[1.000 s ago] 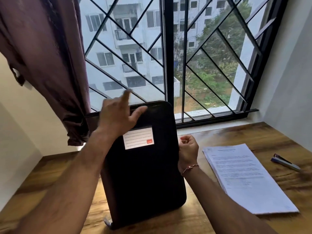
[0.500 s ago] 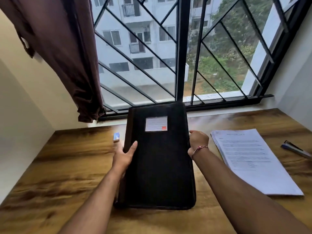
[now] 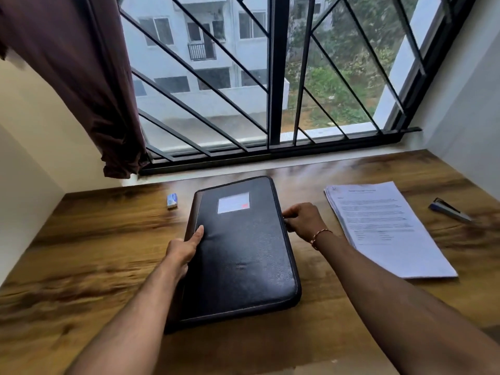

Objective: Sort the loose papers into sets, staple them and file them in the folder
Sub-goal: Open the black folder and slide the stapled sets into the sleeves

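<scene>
Folder [image 3: 243, 253] and hands fill the middle of the table [image 3: 81, 253]. The folder lies flat and closed, label [image 3: 233, 203] up, its long axis running away from the person toward the window.

The left hand [image 3: 181, 250] grips the left long edge, on the spine side. Its thumb lies on the cover and its fingers are hidden under the edge. The right hand [image 3: 304, 220] sits at the opposite long edge, a little farther up, with its fingers curled tight against the zip. It looks like a pinch, though the pull itself is hidden, so whether it is caught cannot be told.

The papers [image 3: 387, 228] lie in 1 unsorted stack to the right, near the right hand but apart from the folder. The stapler [image 3: 449, 209] lies beyond them, farther right. A small box [image 3: 172, 200] sits by the folder's far left corner.

The step in hand appears to be opening the folder, with nothing yet sorted or stapled. The zip follows the right long edge, so the coming pull should travel along that axis — toward or away from the person — and then round a corner. The right hand is the one on that edge, and the left is placed to brace the spine against the drag. With the papers on the right as well, the right hand is also the nearer one for reaching them.
</scene>
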